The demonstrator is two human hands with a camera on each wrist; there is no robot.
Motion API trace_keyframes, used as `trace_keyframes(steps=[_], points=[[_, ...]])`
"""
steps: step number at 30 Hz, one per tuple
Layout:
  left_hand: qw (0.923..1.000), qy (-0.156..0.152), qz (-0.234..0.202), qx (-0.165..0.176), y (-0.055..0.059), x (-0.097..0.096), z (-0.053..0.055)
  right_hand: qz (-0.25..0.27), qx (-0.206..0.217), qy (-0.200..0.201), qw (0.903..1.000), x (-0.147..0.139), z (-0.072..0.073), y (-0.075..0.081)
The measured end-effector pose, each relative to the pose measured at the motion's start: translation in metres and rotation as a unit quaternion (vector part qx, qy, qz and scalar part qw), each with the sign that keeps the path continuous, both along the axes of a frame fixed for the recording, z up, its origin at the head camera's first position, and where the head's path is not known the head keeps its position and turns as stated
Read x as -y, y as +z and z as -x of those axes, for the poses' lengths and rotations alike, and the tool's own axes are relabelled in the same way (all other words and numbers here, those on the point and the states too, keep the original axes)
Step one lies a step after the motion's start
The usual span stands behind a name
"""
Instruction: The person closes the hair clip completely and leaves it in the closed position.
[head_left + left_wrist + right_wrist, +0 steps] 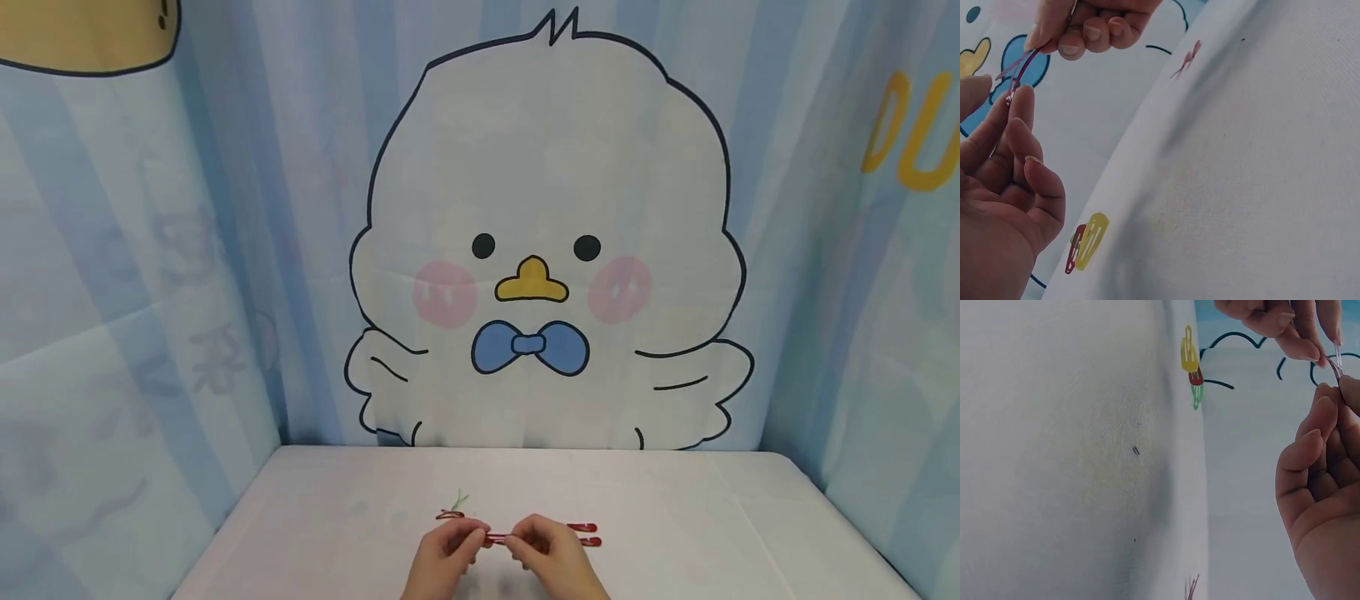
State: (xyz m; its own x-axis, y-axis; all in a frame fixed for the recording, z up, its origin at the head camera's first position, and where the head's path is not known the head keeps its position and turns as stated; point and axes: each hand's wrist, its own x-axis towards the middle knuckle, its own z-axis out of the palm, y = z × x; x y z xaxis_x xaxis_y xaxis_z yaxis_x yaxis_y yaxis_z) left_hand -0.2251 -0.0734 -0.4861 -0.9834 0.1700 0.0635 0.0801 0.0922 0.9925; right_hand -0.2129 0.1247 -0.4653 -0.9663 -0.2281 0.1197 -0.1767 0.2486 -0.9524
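Clip [496, 539]: dark red and slim, my landmark; from my distant seat I see it raised off the desk [690, 517], both hands on it, its strips spread apart in the left wrist view.
Left hand [448, 557]: left of the clip, thumb and fingers pinching the end with the shiny spot.
Right hand [553, 557]: right of the clip, pinching its opposite end, the other fingers curled in.
Pile: left of the clip and a little beyond it, where I make out a yellow clip [1190, 357], a red clip [1195, 376] and a green clip [1197, 399], overlapping on the desk.
Pair: two more red clips [582, 527], lying right of the clip, side by side, partly hidden from me.
Duck [540, 150]: well behind the clip, printed on a blue-striped curtain [322, 250].
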Motion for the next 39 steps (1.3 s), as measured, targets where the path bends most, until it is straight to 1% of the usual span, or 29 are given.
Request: trace_keyframes(steps=[2,3,7,12,15,21,25,27,31,35,39], points=[[0.9999,0.004,0.008,0.01,0.0,-0.001,0.001,0.002,0.003,0.001,1.0,-0.001,0.001,-0.001],[0.9999,0.004,0.006,0.009,0.0,-0.001,0.001,0.004,0.004,0.001,1.0,-0.001,0.002,-0.002],[1.0,0.008,0.001,-0.002,0.0,-0.003,0.0,0.011,0.002,0.002,0.9999,-0.002,0.004,-0.004],[0.9996,0.027,0.007,-0.005,0.0,-0.004,0.0,0.014,-0.008,0.004,0.9999,0.0,0.003,-0.004],[0.9992,0.037,0.015,-0.006,0.0,-0.004,-0.002,0.003,-0.021,-0.002,0.9998,0.002,0.001,-0.004],[0.9975,0.061,0.035,-0.011,0.002,-0.002,-0.006,-0.027,-0.061,-0.014,0.9977,0.008,-0.003,-0.005],[0.9962,0.072,0.047,-0.014,0.001,-0.003,-0.008,-0.043,-0.072,-0.031,0.996,0.012,-0.006,-0.006],[0.9958,0.074,0.052,-0.016,0.001,-0.004,-0.008,-0.046,-0.071,-0.038,0.9957,0.013,-0.007,-0.007],[0.9963,0.066,0.052,-0.019,-0.001,-0.003,-0.007,-0.038,-0.075,-0.04,0.9956,0.013,-0.009,-0.009],[0.9973,0.059,0.044,-0.007,-0.002,-0.002,-0.006,-0.035,-0.103,-0.026,0.9937,0.012,-0.008,-0.01],[0.9973,0.06,0.041,0.009,-0.002,-0.004,-0.005,-0.051,-0.135,-0.012,0.9895,0.011,-0.006,-0.011]])
